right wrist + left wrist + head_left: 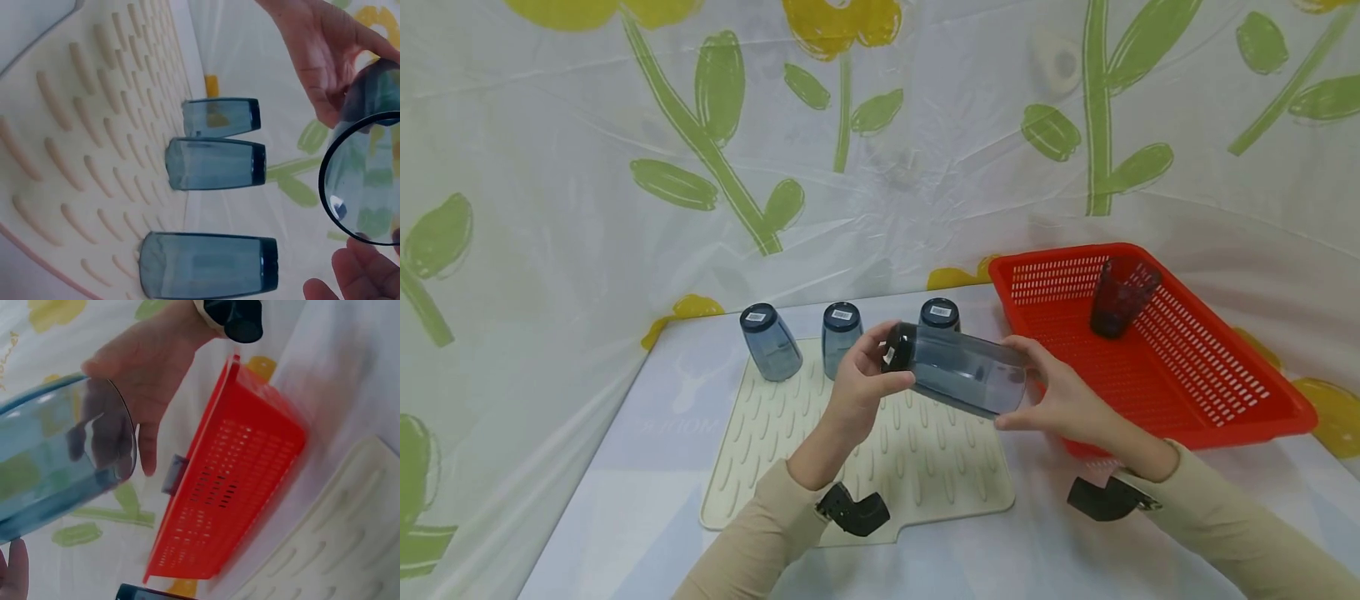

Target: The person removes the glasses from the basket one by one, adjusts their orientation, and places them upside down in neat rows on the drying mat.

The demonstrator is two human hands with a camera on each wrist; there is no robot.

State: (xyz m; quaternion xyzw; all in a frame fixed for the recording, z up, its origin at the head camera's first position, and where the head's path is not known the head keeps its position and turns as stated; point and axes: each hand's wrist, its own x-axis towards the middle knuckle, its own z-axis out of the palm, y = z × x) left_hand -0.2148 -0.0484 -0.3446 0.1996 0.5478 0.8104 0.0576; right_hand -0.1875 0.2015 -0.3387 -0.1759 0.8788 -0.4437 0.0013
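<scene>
Both hands hold a clear blue-grey drinking glass (962, 367) on its side above the drying mat (880, 467). The left hand (861, 375) grips its dark, thick base, which bears a small white label. At the open rim, the right hand (1056, 396) pinches the glass between thumb and fingers; in the right wrist view that rim (325, 181) faces the camera. Behind, three similar glasses stand upside down along the mat's far side: a left glass (772, 343), a middle glass (841, 337) and a right glass (939, 313), partly hidden by the held one.
A red perforated basket (1150, 392) stands on the right of the table, with one dark glass (1122, 300) leaning inside it. A white curtain (925, 167) with yellow flowers hangs behind the table (647, 467).
</scene>
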